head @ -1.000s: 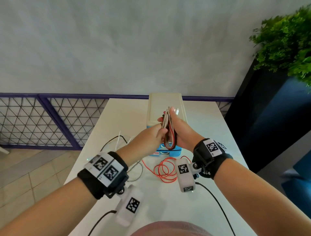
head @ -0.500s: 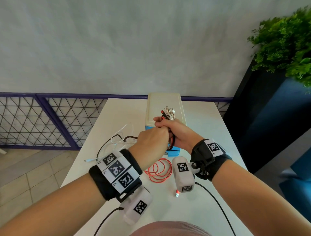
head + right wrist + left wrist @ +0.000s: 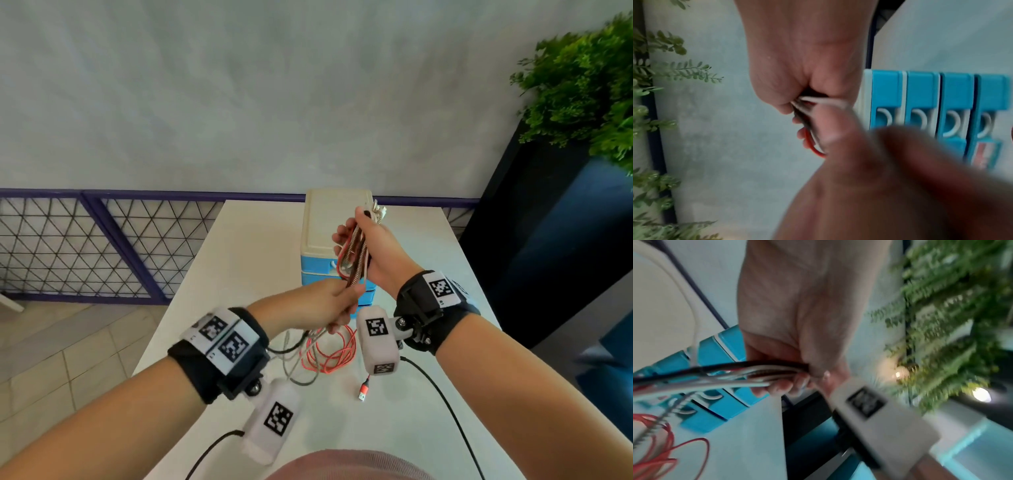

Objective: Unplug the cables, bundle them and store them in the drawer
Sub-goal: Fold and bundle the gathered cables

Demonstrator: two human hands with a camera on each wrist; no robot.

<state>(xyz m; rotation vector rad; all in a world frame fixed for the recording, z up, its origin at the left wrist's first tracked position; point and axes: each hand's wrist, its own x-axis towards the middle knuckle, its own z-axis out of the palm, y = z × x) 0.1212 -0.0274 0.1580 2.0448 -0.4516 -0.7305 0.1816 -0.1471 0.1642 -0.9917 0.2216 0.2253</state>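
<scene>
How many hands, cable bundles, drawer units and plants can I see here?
hands: 2, the left hand and the right hand
cable bundle: 1
drawer unit: 1
plant: 1
Total: 5

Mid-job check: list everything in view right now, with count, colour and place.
cable bundle: one, red, white and braided strands, held upright over the drawer unit
loose cables: several, red, white and dark, on the table below the hands
drawer unit: one, blue drawers with a cream top, at the table's far end
table: one, white
plant: one, green, at the right
railing: one, purple, behind the table
left hand: pinches the strands below the bundle
right hand: grips the bundle
</scene>
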